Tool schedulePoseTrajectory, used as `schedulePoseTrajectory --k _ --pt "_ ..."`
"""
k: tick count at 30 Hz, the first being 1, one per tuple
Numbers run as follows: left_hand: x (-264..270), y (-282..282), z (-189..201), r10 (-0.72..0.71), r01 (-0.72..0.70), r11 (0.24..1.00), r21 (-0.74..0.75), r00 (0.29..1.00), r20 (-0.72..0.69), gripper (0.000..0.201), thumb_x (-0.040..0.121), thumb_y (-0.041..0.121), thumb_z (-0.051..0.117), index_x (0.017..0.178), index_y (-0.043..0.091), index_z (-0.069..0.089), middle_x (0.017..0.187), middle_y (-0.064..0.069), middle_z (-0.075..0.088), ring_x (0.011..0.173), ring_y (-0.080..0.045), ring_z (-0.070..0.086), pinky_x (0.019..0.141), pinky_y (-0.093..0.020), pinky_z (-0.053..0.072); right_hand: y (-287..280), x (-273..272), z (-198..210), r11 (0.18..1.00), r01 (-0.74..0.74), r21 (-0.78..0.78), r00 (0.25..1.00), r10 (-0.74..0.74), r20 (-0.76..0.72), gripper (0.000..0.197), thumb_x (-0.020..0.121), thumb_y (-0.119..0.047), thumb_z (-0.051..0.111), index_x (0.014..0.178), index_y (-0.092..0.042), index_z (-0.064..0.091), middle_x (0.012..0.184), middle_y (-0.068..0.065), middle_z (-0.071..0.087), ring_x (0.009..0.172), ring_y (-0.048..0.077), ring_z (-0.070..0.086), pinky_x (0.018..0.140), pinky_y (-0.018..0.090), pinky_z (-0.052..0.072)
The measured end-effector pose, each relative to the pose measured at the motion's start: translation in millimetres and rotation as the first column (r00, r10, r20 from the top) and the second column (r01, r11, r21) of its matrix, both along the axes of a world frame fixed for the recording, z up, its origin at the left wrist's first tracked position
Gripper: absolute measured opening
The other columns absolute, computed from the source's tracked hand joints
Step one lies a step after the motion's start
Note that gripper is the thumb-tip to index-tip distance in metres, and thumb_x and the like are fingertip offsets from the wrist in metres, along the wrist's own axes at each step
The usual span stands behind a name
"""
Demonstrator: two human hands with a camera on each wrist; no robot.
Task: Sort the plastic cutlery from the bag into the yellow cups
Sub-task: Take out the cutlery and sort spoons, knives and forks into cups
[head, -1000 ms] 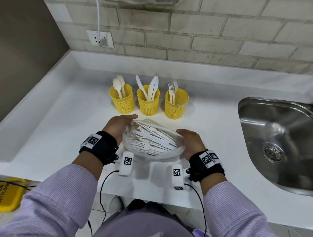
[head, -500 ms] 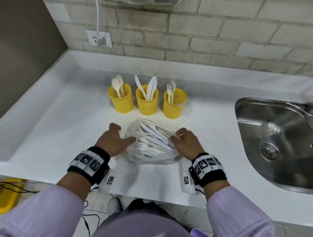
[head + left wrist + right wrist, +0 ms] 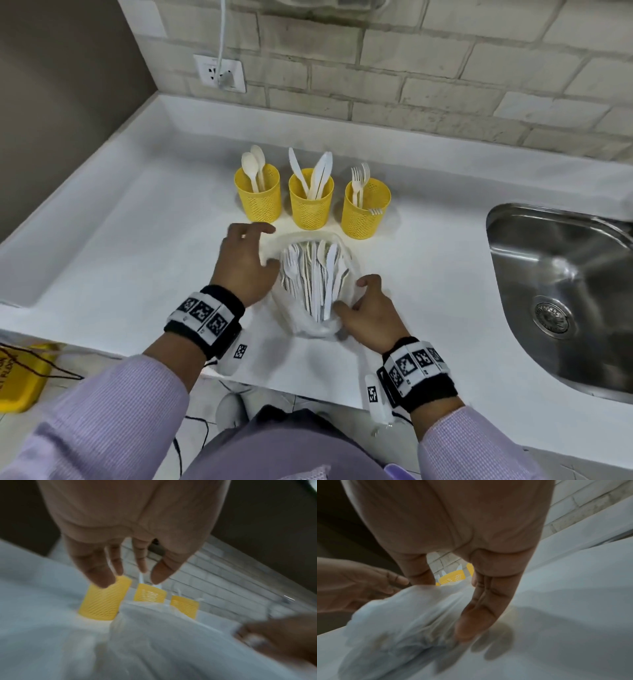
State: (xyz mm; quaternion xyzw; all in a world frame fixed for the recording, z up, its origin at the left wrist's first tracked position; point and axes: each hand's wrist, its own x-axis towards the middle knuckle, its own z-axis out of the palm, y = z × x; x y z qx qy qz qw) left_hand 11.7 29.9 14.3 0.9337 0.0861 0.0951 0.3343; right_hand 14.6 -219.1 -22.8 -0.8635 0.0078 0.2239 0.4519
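Steadying the bag (image 3: 310, 322) of cutlery at frame centre on the bench (image 3: 113, 250), w/ your right hand (image 3: 368, 317) touching its near end, fingers relaxed; left hand (image 3: 245, 263) spread, empty. Next: pinch one piece, match it to a yellow cup (image 3: 310, 198) behind.

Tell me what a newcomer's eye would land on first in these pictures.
First, the three yellow cups in a row at the back of the white counter, holding spoons, knives and forks from left to right. Next, the clear bag of white cutlery just in front of them, with the left hand and right hand on either side of it. The steel sink gleams at the right.
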Motion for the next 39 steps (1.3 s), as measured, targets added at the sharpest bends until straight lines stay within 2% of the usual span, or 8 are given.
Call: schedulePoseTrajectory --k 6,12,17,24,27,31,34,39 --pt "-30 -14 -21 -0.571 0.612 0.779 0.136 0.782 -0.250 0.040 0.074 0.012 0.068 0.112 0.026 0.072 0.112 0.001 0.060 0.101 -0.023 0.056 0.089 -0.035 0.048 8 9 1 0.970 0.189 0.150 0.981 -0.180 -0.071 0.044 0.088 -0.017 0.064 0.122 -0.018 0.036 0.073 0.013 0.071 0.060 0.030 0.068 0.062 0.043 0.059" --pt "-33 3 -23 -0.554 0.569 0.795 0.210 0.822 -0.131 0.021 0.076 0.005 0.069 0.086 0.024 0.071 0.089 0.007 0.062 0.083 -0.018 0.059 0.069 -0.026 0.044 24 4 3 0.789 0.401 0.466 0.896 -0.233 -0.377 0.035 0.087 0.013 0.056 0.116 -0.005 0.050 0.111 0.032 0.066 0.087 0.040 0.073 0.073 0.052 0.062" --pt "-28 29 -11 -0.468 0.474 0.864 0.173 0.880 -0.074 0.015 0.073 0.009 0.069 0.075 0.023 0.067 0.080 0.012 0.057 0.071 -0.009 0.053 0.066 -0.028 0.049 53 6 -1 0.764 0.435 0.476 0.891 -0.292 -0.347 0.028 0.080 0.007 0.063 0.102 -0.007 0.052 0.091 0.022 0.065 0.088 0.042 0.071 0.085 0.064 0.058" --pt "-23 60 2 -0.283 0.424 0.892 0.153 0.791 -0.543 0.005 0.083 0.029 0.064 0.086 0.030 0.061 0.086 0.013 0.065 0.083 -0.012 0.061 0.073 -0.025 0.048 79 4 1 0.806 0.379 0.455 0.921 -0.281 -0.270 0.028 0.087 0.010 0.058 0.106 -0.008 0.047 0.091 0.015 0.058 0.075 0.033 0.069 0.064 0.044 0.063" --pt "-19 59 2 -0.190 0.313 0.941 0.127 0.801 -0.568 0.023 0.085 0.047 0.063 0.100 0.031 0.058 0.089 0.009 0.070 0.085 -0.013 0.065 0.081 -0.032 0.053 81 -3 -1 0.939 0.258 0.228 0.949 -0.291 0.125 0.038 0.081 0.000 0.066 0.108 -0.018 0.046 0.096 0.004 0.055 0.084 0.020 0.058 0.071 0.023 0.052" --pt "-6 44 -8 -0.123 0.225 0.967 0.123 0.827 -0.548 0.047 0.086 0.056 0.065 0.117 0.022 0.055 0.100 -0.002 0.072 0.096 -0.023 0.066 0.084 -0.035 0.053 88 -6 9 0.998 0.011 -0.067 0.725 0.038 0.687 0.036 0.080 -0.012 0.063 0.115 -0.017 0.056 0.112 0.001 0.054 0.099 0.018 0.046 0.086 0.029 0.041" --pt "5 32 -13 -0.062 0.112 0.992 0.064 0.845 -0.531 0.049 0.087 0.051 0.067 0.118 0.016 0.053 0.105 -0.006 0.068 0.100 -0.028 0.065 0.083 -0.034 0.051 97 -3 17 0.892 -0.188 -0.410 0.754 0.399 0.521 0.012 0.090 -0.026 0.050 0.096 -0.020 0.059 0.092 -0.002 0.064 0.090 0.026 0.053 0.073 0.038 0.042" --pt "19 28 -26 0.008 0.021 0.998 0.055 0.874 -0.487 0.058 0.092 0.050 0.059 0.129 0.006 0.048 0.127 -0.016 0.058 0.116 -0.035 0.059 0.096 -0.041 0.049 98 -3 25 0.740 -0.195 -0.643 0.847 0.458 0.270 0.021 0.102 -0.029 0.039 0.085 -0.021 0.048 0.088 0.007 0.070 0.087 0.034 0.064 0.070 0.037 0.026"
